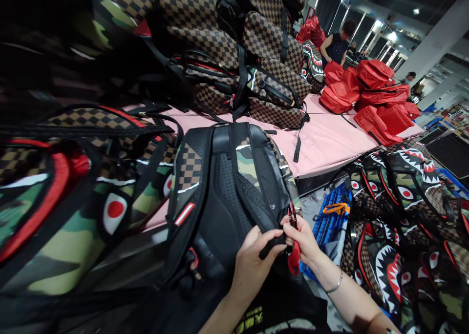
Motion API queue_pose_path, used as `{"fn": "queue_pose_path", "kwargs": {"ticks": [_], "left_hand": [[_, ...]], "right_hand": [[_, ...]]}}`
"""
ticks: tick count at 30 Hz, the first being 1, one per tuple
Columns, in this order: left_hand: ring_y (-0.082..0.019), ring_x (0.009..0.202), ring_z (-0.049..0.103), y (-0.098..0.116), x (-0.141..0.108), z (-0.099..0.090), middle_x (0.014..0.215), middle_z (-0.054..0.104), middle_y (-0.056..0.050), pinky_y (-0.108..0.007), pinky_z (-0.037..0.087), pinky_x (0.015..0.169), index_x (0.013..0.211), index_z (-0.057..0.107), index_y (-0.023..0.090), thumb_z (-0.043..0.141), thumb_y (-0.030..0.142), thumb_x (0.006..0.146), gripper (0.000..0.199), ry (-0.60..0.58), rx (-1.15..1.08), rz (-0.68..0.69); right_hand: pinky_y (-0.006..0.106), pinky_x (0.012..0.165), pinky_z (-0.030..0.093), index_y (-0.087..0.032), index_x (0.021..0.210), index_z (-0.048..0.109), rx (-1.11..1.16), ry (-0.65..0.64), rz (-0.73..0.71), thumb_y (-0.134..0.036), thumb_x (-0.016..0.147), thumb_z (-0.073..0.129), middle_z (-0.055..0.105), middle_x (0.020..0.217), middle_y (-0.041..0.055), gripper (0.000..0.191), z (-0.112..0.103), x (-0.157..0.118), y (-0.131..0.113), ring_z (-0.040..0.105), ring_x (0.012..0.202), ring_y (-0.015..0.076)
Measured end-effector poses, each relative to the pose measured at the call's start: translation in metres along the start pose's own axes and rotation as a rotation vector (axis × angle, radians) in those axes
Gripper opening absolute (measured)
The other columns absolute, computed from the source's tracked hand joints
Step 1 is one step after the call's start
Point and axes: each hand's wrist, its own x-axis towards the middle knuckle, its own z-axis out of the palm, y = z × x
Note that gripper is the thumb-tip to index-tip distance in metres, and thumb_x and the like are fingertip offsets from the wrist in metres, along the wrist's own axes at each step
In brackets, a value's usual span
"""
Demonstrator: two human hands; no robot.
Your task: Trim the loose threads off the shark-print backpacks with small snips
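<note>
A black backpack (220, 197) lies with its padded back panel facing up in front of me. Its shoulder straps carry checkered and camouflage patches. My left hand (254, 260) pinches the lower end of the right-hand shoulder strap (252, 182) between thumb and fingers. Close against it, my right hand (302, 236) is closed at the same strap end, with fingertips nearly meeting the left ones. What looks like a pair of scissors with a red handle (294, 260) is held in the right hand, partly hidden by the fingers. The exact spot being pinched is covered.
Checkered backpacks (205, 46) are piled at the back of the pink-covered table (330, 134). Camouflage bags (106, 217) crowd the left. Red bags (377, 94) lie farther off, near a person (335, 46). Shark-face backpacks (388, 265) and a blue bundle (331, 221) are at right.
</note>
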Motion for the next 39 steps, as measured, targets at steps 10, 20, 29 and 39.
{"fn": "queue_pose_path", "kwargs": {"ticks": [10,20,29,39], "left_hand": [[-0.016,0.064,0.053,0.005,0.003,0.007,0.073,0.059,-0.002,-0.027,0.047,0.062,0.08,0.071,0.025,0.059,0.042,0.072,0.022,0.05,-0.011,0.013],[-0.016,0.065,0.055,0.007,0.006,0.007,0.067,0.063,-0.001,-0.027,0.046,0.061,0.068,0.069,0.023,0.056,0.037,0.073,0.019,0.043,-0.034,-0.044],[-0.015,0.059,0.056,0.002,0.004,0.006,0.065,0.063,0.001,-0.024,0.043,0.058,0.065,0.059,0.02,0.053,0.039,0.073,0.022,0.094,-0.06,-0.182],[-0.013,0.052,0.049,0.008,0.011,0.006,0.054,0.056,0.003,-0.022,0.038,0.05,0.058,0.058,0.02,0.058,0.038,0.066,0.019,0.076,-0.213,-0.337]], "right_hand": [[0.022,0.053,0.034,-0.02,0.097,0.048,-0.393,0.051,-0.262,-0.051,0.081,0.05,0.043,0.065,-0.0029,0.034,-0.019,-0.02,-0.022,0.041,0.056,0.0102],[0.026,0.061,0.04,-0.018,0.098,0.054,-1.004,0.024,-0.47,-0.032,0.084,0.052,0.057,0.076,0.0012,0.02,-0.055,-0.026,-0.054,0.051,0.065,0.0136],[0.029,0.067,0.041,-0.018,0.095,0.056,-1.411,-0.358,-0.732,-0.029,0.089,0.045,0.061,0.08,0.0077,0.017,-0.044,-0.017,-0.072,0.055,0.075,0.0184],[0.027,0.064,0.037,-0.015,0.091,0.052,-1.702,-0.644,-0.811,-0.032,0.093,0.035,0.056,0.077,0.0056,0.024,-0.028,-0.003,-0.113,0.049,0.07,0.0164]]}}
